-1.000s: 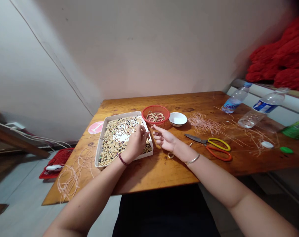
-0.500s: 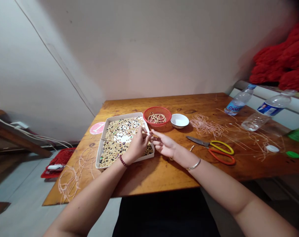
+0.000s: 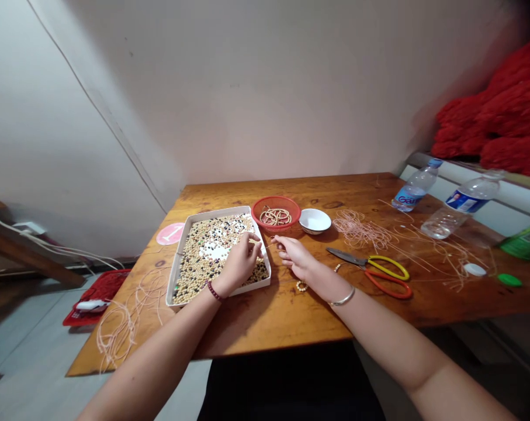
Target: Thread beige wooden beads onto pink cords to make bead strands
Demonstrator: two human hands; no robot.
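Pinching a thin cord [image 3: 268, 246] in its fingertips, the left hand [image 3: 241, 263] hovers over mixed beads [image 3: 198, 275] in a white tray [image 3: 176, 266]; the right hand [image 3: 293, 252] pinches the cord at the tray's 3 o'clock, a red mesh basket [image 3: 276, 199] at its 11 o'clock.

From my remote feed, the left hand [image 3: 238, 264] and right hand [image 3: 292, 255] lead back into bare forearms, running out of frame at the bottom. The left wrist wears a bracelet of dark maroon beads [image 3: 214, 291], strung snugly. The right wrist carries a thin, plain silver bangle [image 3: 343, 299], hanging loosely. Black clothing [image 3: 291, 386] covers the lap.
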